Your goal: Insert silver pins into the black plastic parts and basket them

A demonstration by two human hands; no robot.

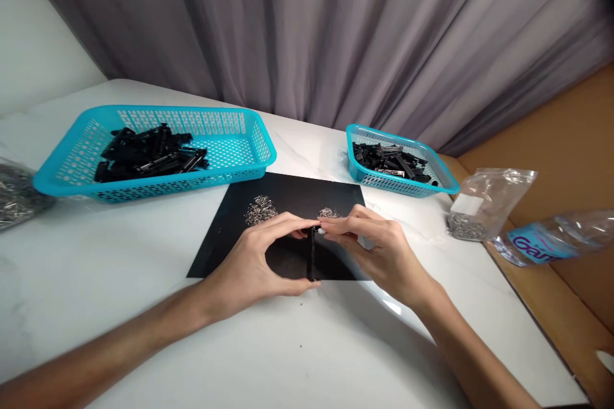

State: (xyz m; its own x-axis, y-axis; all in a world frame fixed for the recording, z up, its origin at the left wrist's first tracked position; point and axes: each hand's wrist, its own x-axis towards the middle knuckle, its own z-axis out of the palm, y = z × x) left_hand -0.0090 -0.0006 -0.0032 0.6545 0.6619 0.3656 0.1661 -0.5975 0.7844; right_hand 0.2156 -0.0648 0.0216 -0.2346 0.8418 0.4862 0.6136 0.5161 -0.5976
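My left hand (261, 262) and my right hand (378, 249) meet over a black mat (230, 236) on the white table. Together they pinch a thin black clip piece (313, 259) that stands upright between them. The left thumb and forefinger grip it top and bottom; the right fingertips pinch its top end. Two small piles of silver metal parts lie on the mat just beyond the hands, a larger pile (260, 209) and a smaller pile (329, 212).
A large blue basket (71, 166) with black clips sits at the back left, a smaller blue basket (434, 185) with black clips at the back right. Plastic bags of silver parts lie at the right (484, 204) and far left (14, 195). Grey curtain behind.
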